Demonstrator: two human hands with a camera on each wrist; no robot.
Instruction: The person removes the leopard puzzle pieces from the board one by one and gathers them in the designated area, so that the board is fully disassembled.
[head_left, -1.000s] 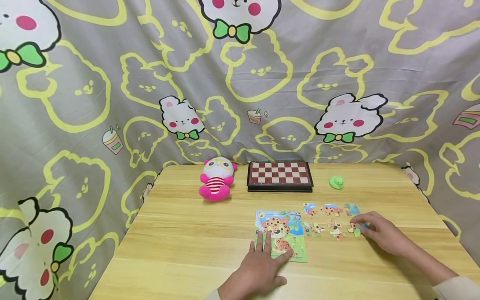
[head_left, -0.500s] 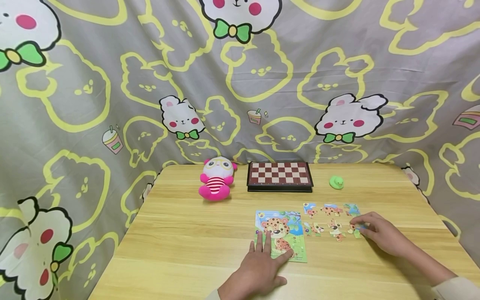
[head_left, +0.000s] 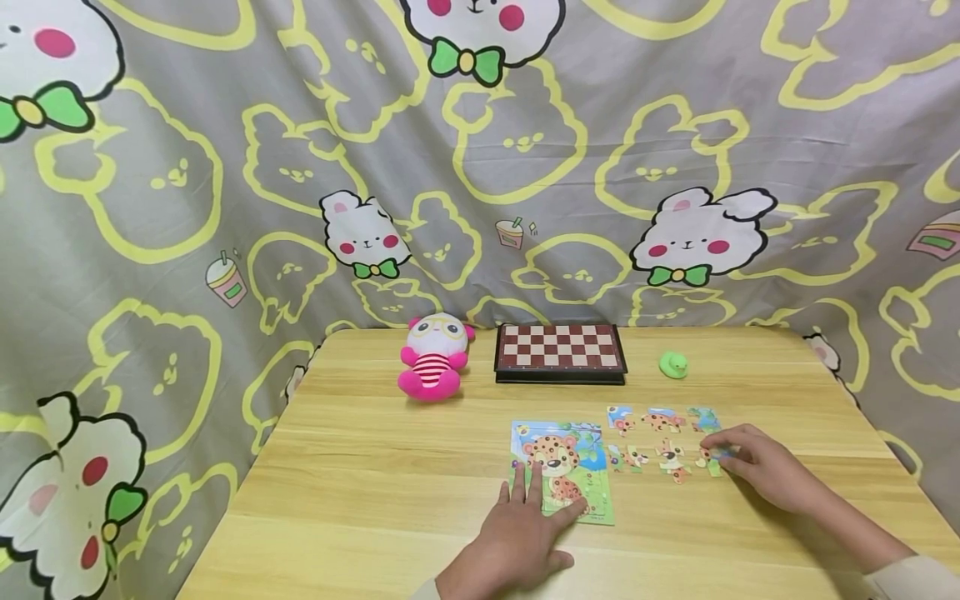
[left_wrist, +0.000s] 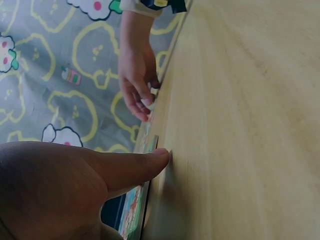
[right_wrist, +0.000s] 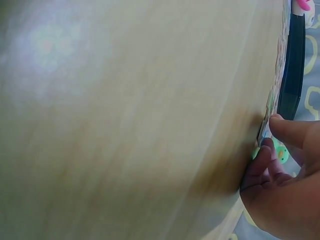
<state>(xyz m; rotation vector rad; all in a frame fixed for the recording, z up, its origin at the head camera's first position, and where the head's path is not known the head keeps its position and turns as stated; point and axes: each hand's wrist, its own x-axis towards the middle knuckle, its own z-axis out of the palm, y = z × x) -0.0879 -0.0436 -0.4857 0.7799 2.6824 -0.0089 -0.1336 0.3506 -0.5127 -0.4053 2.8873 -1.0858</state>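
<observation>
My left hand [head_left: 519, 533] rests with straight, spread fingers on the lower part of a leopard picture puzzle board [head_left: 592, 433] at the middle front of the table. To the right, my right hand [head_left: 765, 467] pinches a jigsaw piece [head_left: 712, 468] with green and spotted print between thumb and fingers. It is the rightmost of a front row; beside it lie a piece with a leopard's face [head_left: 670, 454] and another spotted piece [head_left: 636, 457]. Behind them is a second row, with a blue-green piece [head_left: 703, 418]. The right wrist view has my thumb [right_wrist: 285, 129] at the piece's edge, low over the wood.
Along the back of the wooden table [head_left: 360, 500] stand a pink and white plush toy [head_left: 432, 367], a checkered game board box [head_left: 559, 350] and a small green toy [head_left: 673, 364]. A patterned grey curtain [head_left: 435, 167] hangs behind the table.
</observation>
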